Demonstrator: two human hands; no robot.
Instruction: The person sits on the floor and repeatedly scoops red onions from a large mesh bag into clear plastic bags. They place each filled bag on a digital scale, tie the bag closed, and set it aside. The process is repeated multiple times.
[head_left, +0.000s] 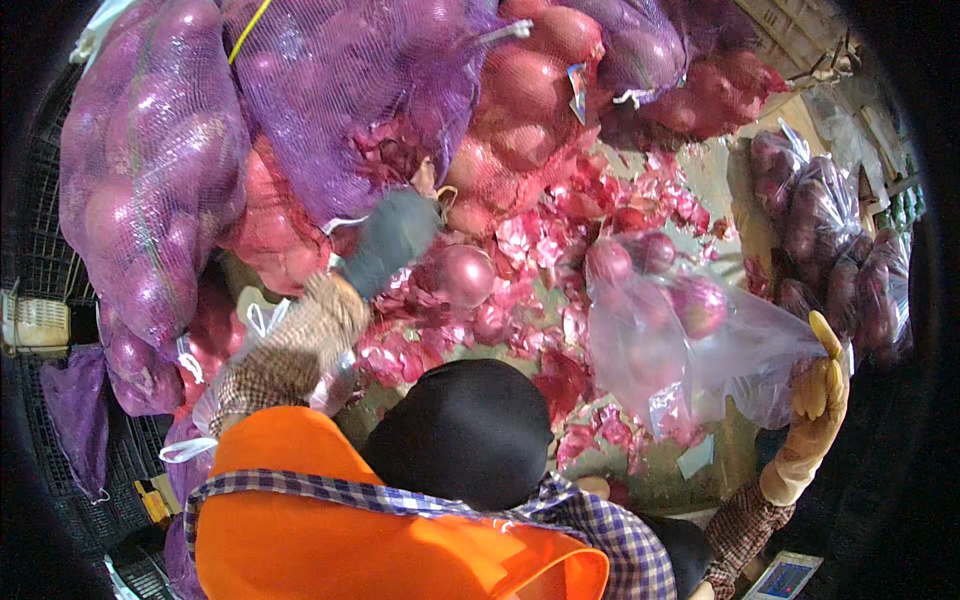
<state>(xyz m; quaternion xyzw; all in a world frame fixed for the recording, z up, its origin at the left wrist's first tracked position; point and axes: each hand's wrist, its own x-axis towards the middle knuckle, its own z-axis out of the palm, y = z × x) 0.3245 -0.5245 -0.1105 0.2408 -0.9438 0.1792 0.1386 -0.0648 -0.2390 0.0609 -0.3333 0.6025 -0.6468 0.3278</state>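
My left hand (391, 238), in a dark grey glove and blurred, is at the lower end of a purple mesh sack (322, 97) of red onions. Whether its fingers hold anything cannot be made out. Just right of it, a peeled-looking red onion (465, 274) lies among loose onion skins (540, 240). My right hand (821, 375), in a yellowish glove, grips the edge of a clear plastic bag (739, 349) and draws it out to the right. Several red onions (699, 304) are inside or under that film.
Red mesh sacks (517, 97) line the far side, and another purple sack (150, 172) leans at left. Filled clear bags (817, 210) stand at right. A black rounded shape (465, 431), perhaps a knee, rises above my orange apron (315, 532). A device with a screen (784, 577) sits lower right.
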